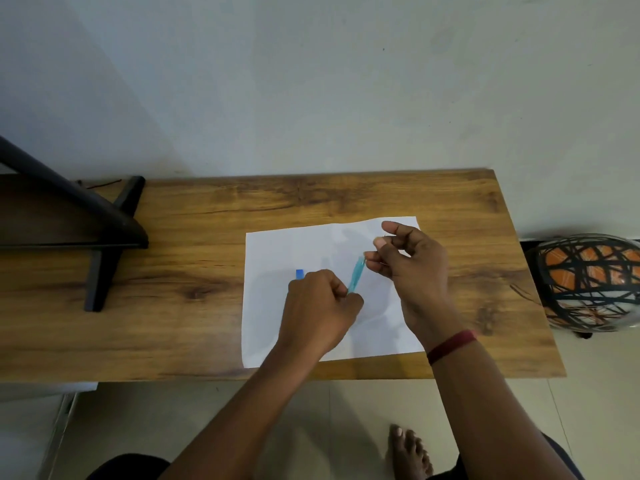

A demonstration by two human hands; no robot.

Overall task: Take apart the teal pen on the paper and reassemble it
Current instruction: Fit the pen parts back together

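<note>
A teal pen barrel (356,274) is held slanted above the white paper (273,251) on the wooden table (180,271). My left hand (318,310) grips the barrel's lower end in a closed fist. My right hand (408,258) pinches at the barrel's upper end with thumb and fingertips; whether it holds a small part there is too small to tell. A small blue piece (300,273) lies on the paper just left of my left hand, partly hidden by it.
A black stand (104,237) occupies the table's left end. A helmet with orange and black pattern (588,282) sits beyond the table's right edge. The wall runs close behind the table. My bare foot (408,452) rests on the floor below.
</note>
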